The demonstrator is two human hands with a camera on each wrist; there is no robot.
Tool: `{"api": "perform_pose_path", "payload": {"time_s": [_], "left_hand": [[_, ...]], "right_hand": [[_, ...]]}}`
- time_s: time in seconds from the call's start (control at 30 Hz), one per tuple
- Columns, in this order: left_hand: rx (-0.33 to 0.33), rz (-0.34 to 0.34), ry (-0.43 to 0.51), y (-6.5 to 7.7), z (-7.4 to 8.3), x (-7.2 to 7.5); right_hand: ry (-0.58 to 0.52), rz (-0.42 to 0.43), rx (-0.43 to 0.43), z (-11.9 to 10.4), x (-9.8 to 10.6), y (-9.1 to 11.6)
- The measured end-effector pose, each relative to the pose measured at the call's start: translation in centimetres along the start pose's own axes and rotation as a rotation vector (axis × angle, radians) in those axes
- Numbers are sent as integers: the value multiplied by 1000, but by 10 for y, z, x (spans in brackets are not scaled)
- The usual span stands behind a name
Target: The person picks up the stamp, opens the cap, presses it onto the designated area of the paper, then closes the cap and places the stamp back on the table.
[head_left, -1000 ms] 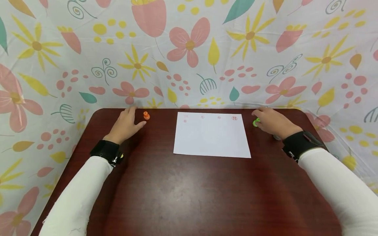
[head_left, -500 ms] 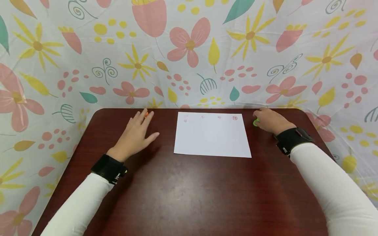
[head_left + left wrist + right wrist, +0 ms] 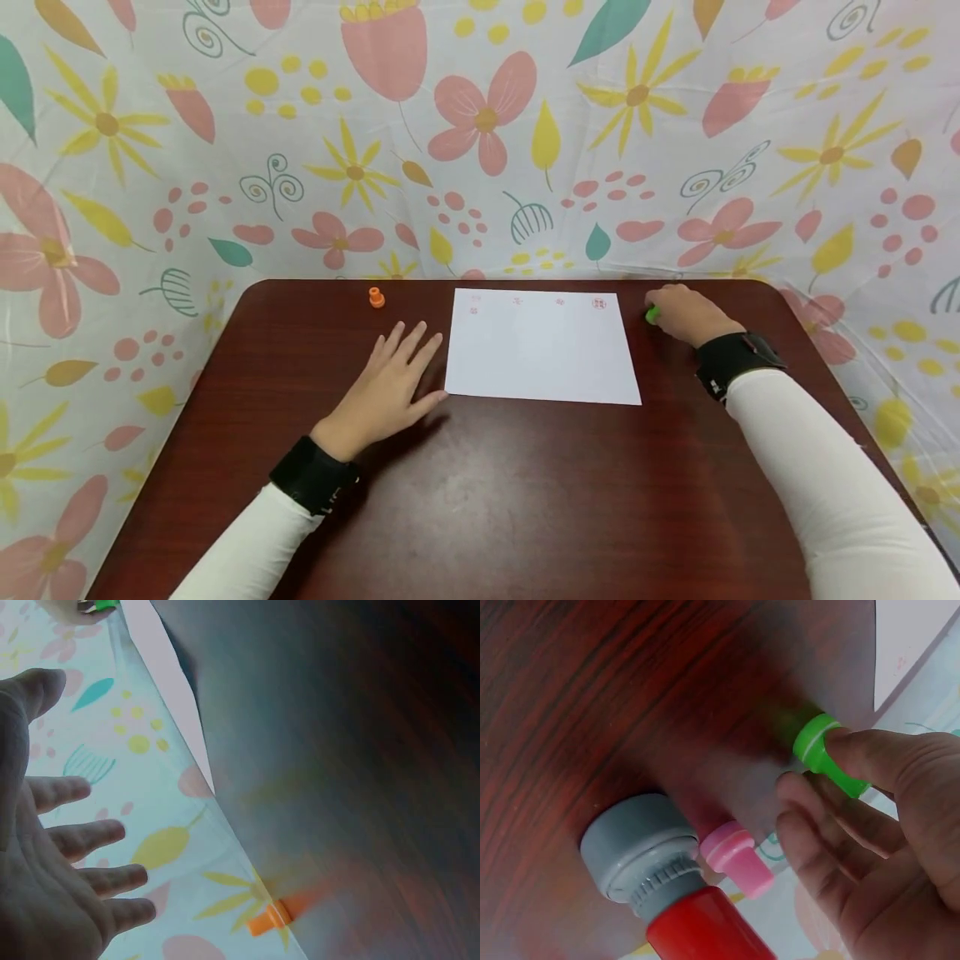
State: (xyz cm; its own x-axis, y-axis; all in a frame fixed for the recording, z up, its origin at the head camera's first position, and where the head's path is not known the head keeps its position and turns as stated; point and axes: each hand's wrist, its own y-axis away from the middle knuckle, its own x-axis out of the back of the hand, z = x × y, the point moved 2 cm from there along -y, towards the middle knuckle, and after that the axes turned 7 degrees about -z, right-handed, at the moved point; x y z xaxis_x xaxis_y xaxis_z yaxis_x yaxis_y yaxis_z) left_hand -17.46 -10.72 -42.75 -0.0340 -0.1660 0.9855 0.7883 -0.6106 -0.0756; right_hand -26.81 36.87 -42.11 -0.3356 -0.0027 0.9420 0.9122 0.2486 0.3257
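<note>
With fingers spread, my left hand [image 3: 384,393] hovers over the table, its thumb tip right at the near left corner of a white paper sheet [image 3: 542,354]. Small red stamped marks run along the sheet's far edge. An orange toy stamp [image 3: 377,298] stands on the table beyond that hand. To the right of the paper, my right hand [image 3: 688,314] pinches a green stamp [image 3: 816,741] between thumb and fingers. Beside it, in the right wrist view, a pink stamp [image 3: 736,859] and a large grey stamp with a red handle [image 3: 705,922] stand on the table; the right hand hides them from the head view.
The dark wooden table [image 3: 480,500] has rounded far corners. A floral cloth [image 3: 480,200] hangs right behind its far edge and along the sides. Black bands with cameras circle both wrists.
My left hand has moved right and nearer, from beside the orange stamp to the paper's near left corner, its fingers spreading. The right hand stays at the green stamp, its forearm shifting slightly left.
</note>
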Motion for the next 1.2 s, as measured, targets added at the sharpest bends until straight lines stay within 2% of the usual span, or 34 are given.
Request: {"api": "perform_pose_path", "payload": {"time_s": [0.13, 0.37, 0.67, 0.9, 1.03, 1.2], "left_hand": [[10, -1, 6, 1, 7, -1], [29, -20, 42, 2, 16, -1], [12, 7, 13, 0, 21, 6], [3, 48, 130, -1, 26, 17], [-9, 87, 200, -2, 30, 23], [-42, 143, 284, -2, 36, 31]], "right_hand": [[19, 27, 24, -1, -2, -2], [-2, 24, -12, -3, -3, -3], [-37, 73, 39, -9, 3, 2], [-109, 118, 55, -15, 15, 15], [-115, 179, 88, -22, 24, 24], [-79, 342, 190, -37, 35, 37]]}}
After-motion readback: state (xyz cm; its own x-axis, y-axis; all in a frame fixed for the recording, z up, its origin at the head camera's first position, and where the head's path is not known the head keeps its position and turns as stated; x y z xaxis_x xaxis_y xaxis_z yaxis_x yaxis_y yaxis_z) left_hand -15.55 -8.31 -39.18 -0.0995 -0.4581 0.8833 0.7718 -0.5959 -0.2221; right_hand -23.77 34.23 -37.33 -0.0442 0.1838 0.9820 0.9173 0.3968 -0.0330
